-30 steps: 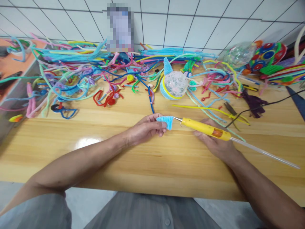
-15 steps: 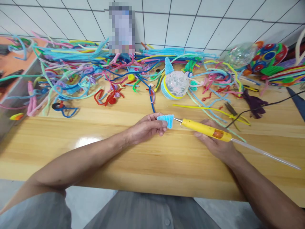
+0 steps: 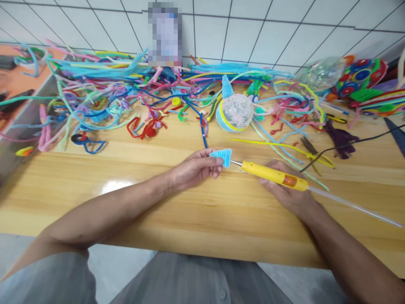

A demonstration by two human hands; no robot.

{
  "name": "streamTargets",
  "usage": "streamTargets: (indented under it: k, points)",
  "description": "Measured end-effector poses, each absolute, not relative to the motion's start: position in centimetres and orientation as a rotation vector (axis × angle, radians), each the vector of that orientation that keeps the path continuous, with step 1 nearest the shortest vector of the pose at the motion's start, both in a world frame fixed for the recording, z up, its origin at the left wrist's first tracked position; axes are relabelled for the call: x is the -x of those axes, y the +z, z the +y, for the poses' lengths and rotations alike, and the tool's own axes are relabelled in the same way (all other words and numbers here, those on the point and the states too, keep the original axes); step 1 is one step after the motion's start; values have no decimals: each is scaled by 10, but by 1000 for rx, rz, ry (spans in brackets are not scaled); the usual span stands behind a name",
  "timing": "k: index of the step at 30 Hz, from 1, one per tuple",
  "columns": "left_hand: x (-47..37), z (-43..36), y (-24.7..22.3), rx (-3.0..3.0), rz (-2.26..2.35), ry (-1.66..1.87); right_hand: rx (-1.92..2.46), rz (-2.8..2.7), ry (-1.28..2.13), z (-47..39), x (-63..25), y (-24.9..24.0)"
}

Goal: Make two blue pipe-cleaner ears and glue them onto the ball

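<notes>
Between thumb and fingers, my left hand point(image 3: 199, 168) pinches a light-blue fuzzy cone point(image 3: 225, 157) made of coiled pipe cleaner, its wide end facing right. My right hand point(image 3: 286, 190) is wrapped round a yellow hot glue gun point(image 3: 265, 172) shaped like a pen, with a clear glue stick point(image 3: 354, 207) sticking out of its back. The metal nozzle point(image 3: 236, 162) points left at the cone's wide end; whether they touch I cannot tell. Behind the hands sits a clear ball point(image 3: 238, 110) with a yellow band, a blue fuzzy base and a similar blue cone point(image 3: 227, 86) attached.
Tangled coloured pipe cleaners point(image 3: 107, 90) line the back of the wooden table point(image 3: 177, 219). Pliers point(image 3: 308, 145), a black cord point(image 3: 335, 147) and a purple tassel-like piece point(image 3: 340, 137) lie at the right. Another clear ball point(image 3: 324, 74) stands at the back right, a grey-sided tray point(image 3: 28, 122) at the left.
The blue cone has tilted slightly in my left hand, its wide end raised a little. The nozzle now sits lower against that end. The whole view has shifted slightly.
</notes>
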State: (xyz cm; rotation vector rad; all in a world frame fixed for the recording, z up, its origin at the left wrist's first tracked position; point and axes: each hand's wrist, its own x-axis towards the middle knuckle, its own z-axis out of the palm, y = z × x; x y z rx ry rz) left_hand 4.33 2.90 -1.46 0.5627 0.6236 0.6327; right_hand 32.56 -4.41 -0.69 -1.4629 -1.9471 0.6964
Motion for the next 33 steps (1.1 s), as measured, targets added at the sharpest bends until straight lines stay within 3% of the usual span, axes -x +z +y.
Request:
streamTargets:
  k: [33]
  points:
    - [-43,29,-12,-530,626,639,1434,-1965,712,-44,-323,-6]
